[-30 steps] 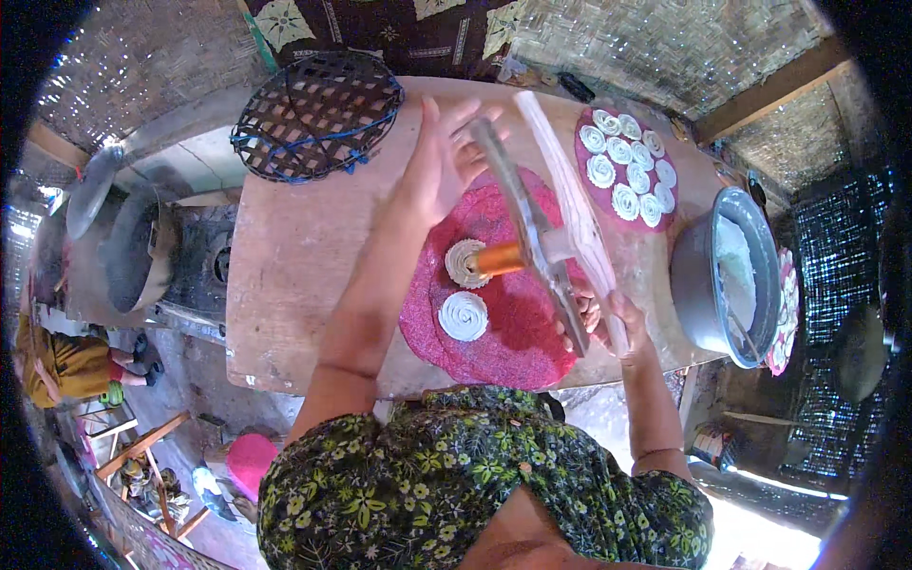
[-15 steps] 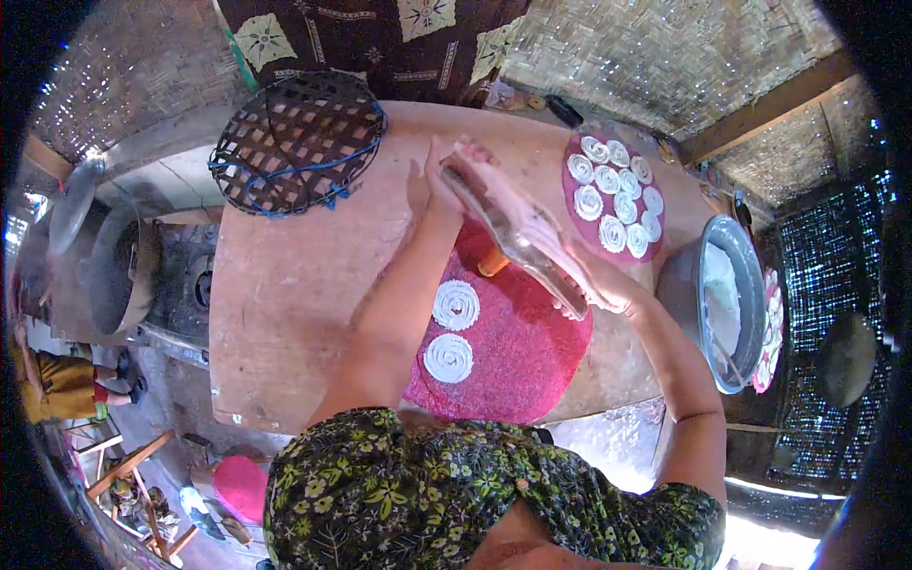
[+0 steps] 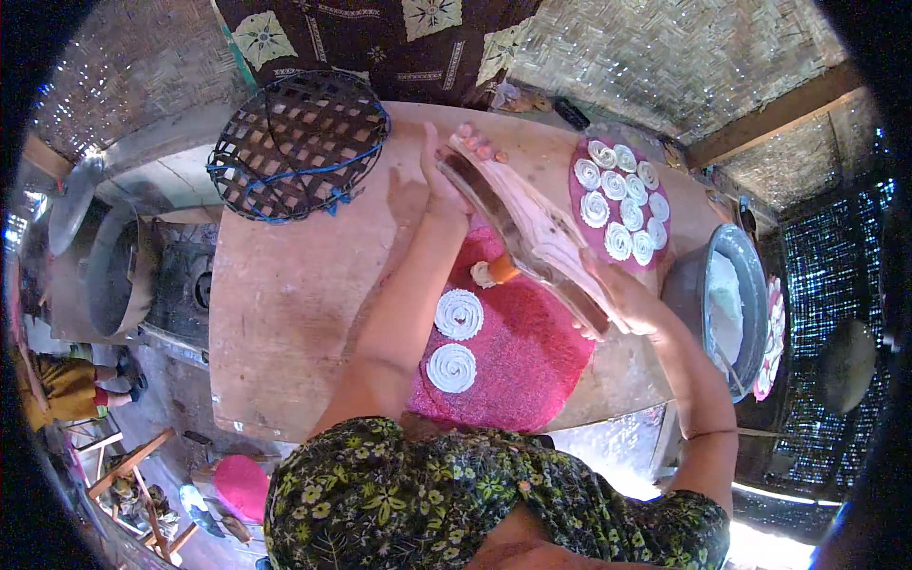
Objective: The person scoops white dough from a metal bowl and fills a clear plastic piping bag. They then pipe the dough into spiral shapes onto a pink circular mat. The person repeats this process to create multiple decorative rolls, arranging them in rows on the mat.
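Clamps the wooden press (image 3: 534, 220) from both ends, with the left hand (image 3: 445, 176) closed round the far end, fingers over the top, and with the right hand (image 3: 624, 296) closed round the near end. Holds the two bars close together, slantwise above the pink mat (image 3: 537, 356). Points the orange tube (image 3: 503, 270) leftward from mid-press, over a small, partly hidden coil (image 3: 482, 275). Cannot tell about contact between tube and coil from this angle.

To squeeze well, best press equally at both ends, without letting the bars twist; circle the tube slowly at one height for even strands; leave a gap beside the neighbouring upper white coil (image 3: 459, 314) and lower white coil (image 3: 451, 369).

Farther out, mind the coil-covered mat (image 3: 581, 214) on the right of the table (image 3: 285, 323), and the grey basin (image 3: 686, 290) of white paste (image 3: 727, 302) just beyond. At far left, note a dark open-weave basket (image 3: 302, 142), well apart from the mats.
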`<state>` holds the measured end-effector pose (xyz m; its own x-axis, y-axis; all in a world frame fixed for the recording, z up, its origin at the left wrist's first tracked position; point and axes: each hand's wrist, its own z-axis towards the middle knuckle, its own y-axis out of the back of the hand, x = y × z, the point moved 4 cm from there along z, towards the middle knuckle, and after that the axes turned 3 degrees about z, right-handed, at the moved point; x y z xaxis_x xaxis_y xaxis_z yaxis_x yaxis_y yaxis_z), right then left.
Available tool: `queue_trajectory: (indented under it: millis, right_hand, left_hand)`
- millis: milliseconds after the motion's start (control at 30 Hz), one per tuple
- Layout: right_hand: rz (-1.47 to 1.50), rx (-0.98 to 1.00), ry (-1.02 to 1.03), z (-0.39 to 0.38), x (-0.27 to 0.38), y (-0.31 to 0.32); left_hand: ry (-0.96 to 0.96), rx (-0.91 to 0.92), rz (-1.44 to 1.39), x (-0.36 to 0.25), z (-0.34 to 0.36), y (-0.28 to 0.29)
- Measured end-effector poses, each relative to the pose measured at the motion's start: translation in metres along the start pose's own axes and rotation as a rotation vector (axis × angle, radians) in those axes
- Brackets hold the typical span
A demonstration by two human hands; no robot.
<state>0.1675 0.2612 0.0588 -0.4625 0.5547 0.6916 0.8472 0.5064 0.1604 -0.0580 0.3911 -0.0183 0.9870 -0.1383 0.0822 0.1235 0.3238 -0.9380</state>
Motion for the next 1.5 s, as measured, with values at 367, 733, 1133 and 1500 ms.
queue_trajectory:
  millis: [367,733,1133,1500]
  right_hand:
    - [-0.072,-0.066,0.019,-0.015,-0.002,-0.004]
    - [-0.014,-0.121,0.1,0.011,-0.007,-0.019]
    - [0.396,-0.001,0.221,-0.003,-0.038,-0.014]
    - [0.335,-0.064,0.399,0.023,0.034,-0.011]
  left_hand:
    - [-0.018,-0.142,0.091,0.004,-0.011,-0.007]
    - [-0.09,-0.307,0.242,-0.011,-0.009,-0.029]
    - [0.13,-0.567,1.1,-0.045,-0.074,0.012]
    - [0.019,-0.669,1.334,-0.091,-0.135,-0.016]
